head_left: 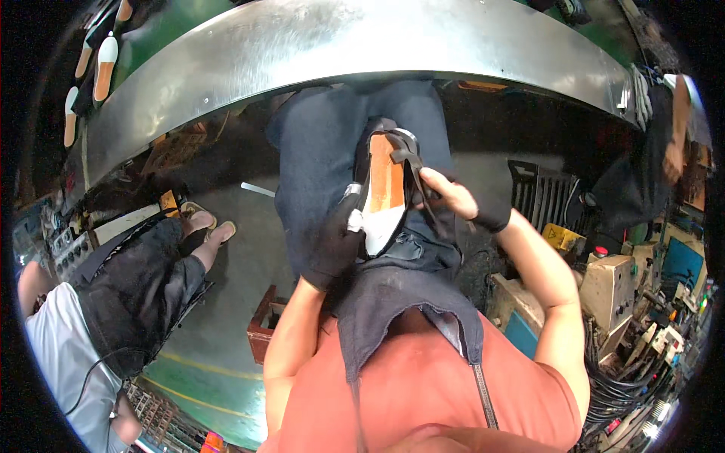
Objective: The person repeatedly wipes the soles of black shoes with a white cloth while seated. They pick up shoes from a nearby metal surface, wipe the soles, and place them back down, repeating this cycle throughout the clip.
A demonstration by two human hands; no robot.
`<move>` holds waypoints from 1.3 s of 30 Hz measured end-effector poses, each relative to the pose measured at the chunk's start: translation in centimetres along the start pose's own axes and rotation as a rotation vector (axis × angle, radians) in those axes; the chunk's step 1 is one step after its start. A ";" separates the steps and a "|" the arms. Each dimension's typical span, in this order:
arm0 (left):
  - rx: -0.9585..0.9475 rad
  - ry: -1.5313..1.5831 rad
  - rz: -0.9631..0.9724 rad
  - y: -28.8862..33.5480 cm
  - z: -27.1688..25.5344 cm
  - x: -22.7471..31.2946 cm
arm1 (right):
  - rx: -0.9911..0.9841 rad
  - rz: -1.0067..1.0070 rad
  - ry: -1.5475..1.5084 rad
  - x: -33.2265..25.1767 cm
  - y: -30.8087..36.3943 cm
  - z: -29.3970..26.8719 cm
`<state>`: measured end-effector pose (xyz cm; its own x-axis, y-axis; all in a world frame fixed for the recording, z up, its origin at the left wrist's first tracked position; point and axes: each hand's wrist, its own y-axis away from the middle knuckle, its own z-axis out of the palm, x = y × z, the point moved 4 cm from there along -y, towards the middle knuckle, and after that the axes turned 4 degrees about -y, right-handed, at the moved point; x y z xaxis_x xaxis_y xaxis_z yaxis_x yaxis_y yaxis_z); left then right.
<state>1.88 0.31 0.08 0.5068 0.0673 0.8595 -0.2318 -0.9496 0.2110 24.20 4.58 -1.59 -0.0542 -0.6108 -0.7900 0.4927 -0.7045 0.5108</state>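
Note:
A dark shoe rests on my lap, its tan and white underside facing up. The white part points toward my body and the tan part away. Wrapped around its left edge is my left hand, in a dark glove with pale tape on the fingertips. On the other side, my right hand wears a black glove that leaves thumb and fingers bare. Its thumb and fingers pinch a black strap along the shoe's right edge. Some of the right fingers are hidden behind the strap and shoe.
A curved metal ledge runs across in front of my knees. Similar tan and white shoe pieces lie beyond it at far left. Another person is at left; a person's arm shows at far right. Machine boxes and cables stand at right.

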 end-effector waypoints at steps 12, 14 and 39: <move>-0.026 0.238 0.067 -3.0 -0.1 1.3 | -0.027 -0.193 1.221 -4.4 0.3 0.3; 0.104 -0.042 0.202 -5.0 0.3 1.4 | -0.097 -0.036 1.140 -3.5 0.4 -1.2; -0.073 0.611 -0.341 1.8 4.5 -3.4 | 0.001 0.115 0.812 0.3 4.7 1.6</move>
<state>3.50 -3.01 -4.61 0.0092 0.5381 0.8428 -0.2092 -0.8232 0.5278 25.08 0.50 1.10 0.6425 -0.2274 -0.7318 0.4562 -0.6538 0.6037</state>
